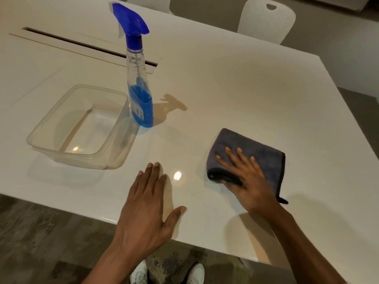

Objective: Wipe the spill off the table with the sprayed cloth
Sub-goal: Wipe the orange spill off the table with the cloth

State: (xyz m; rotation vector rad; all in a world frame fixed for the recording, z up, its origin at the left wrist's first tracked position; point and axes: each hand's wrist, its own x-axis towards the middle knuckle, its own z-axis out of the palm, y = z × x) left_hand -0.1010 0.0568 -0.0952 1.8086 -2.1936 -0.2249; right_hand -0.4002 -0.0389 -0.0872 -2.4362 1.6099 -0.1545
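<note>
A folded dark grey cloth (260,152) lies on the white table (235,89) at the right. My right hand (244,179) presses flat on the cloth's near half, fingers spread, thumb at its folded front edge. Resting flat on the table near the front edge is my left hand (147,203), fingers apart and holding nothing. A clear spray bottle (139,83) with a blue trigger head and blue liquid stands upright behind the left hand. No spill is plainly visible on the glossy surface.
A clear plastic tub (80,128) sits at the left, touching the bottle's base. A long cable slot (82,45) runs across the far left of the table. A white chair (266,20) stands beyond the far edge. The floor and my shoes show below the front edge.
</note>
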